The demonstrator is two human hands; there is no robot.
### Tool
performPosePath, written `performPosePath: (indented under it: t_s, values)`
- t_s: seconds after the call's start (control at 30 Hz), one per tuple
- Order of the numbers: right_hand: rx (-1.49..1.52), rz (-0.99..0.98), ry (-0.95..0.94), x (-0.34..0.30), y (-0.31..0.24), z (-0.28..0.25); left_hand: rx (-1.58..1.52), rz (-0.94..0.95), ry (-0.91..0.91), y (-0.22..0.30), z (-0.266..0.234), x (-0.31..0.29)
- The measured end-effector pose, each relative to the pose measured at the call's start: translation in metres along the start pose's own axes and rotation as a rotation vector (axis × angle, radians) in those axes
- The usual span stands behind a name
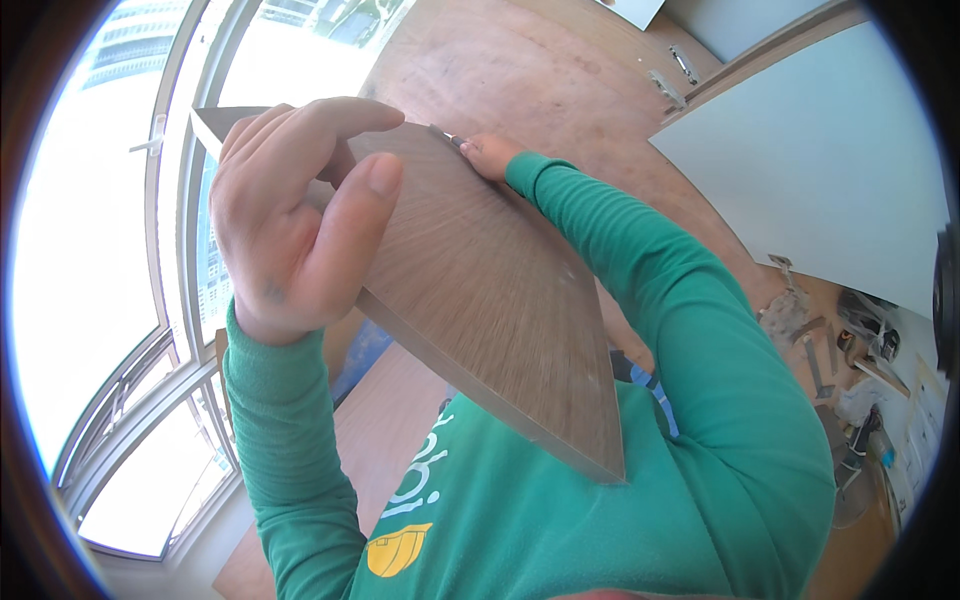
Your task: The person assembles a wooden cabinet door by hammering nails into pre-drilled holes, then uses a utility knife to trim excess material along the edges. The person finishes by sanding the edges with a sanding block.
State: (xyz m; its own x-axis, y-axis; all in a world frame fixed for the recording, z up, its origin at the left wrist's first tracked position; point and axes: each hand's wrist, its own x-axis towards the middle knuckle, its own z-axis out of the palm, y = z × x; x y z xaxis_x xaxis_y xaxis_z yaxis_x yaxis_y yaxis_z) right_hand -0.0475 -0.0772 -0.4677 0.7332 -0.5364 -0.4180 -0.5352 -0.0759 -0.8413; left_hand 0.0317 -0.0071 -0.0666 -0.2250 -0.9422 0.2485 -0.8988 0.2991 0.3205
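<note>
A long wood-grain board (pixel 490 290) lies tilted across the middle, its near corner in front of my chest. My left hand (pixel 300 215) is raised over the board's left part, thumb and forefinger apart, with nothing visible between them. Whether its palm touches the board I cannot tell. At the board's far edge, my right hand (pixel 488 157) grips a slim tool with a metal tip (pixel 446 135). The tip lies along that edge; the tool's exact kind is too small to make out, and the handle is mostly hidden in the fingers.
Bright windows (pixel 110 250) line the left side. A large white panel (pixel 820 160) stands at the right, near metal hinges (pixel 675 80) on a wooden surface. Farther down at the right lie several tools and plastic bags (pixel 860 340). A dusty reddish-brown surface (pixel 480 60) stretches behind the board.
</note>
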Motion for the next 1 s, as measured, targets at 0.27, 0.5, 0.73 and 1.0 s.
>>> performPosePath:
  t_s: [0.27, 0.5, 0.73, 1.0]
  values:
    - [-0.104, 0.031, -0.002, 0.035, 0.006, 0.014, 0.012, -0.043, -0.022, -0.002, 0.001, -0.006]
    - [-0.156, 0.131, -0.021, 0.034, -0.019, 0.007, 0.074, -0.177, -0.084, 0.000, -0.003, -0.014]
    - [-0.159, 0.176, -0.072, -0.017, 0.015, 0.005, 0.132, -0.163, -0.135, -0.002, -0.006, -0.008]
    - [-0.084, 0.163, -0.089, -0.129, 0.024, -0.015, 0.107, -0.194, -0.141, -0.005, -0.007, -0.016]
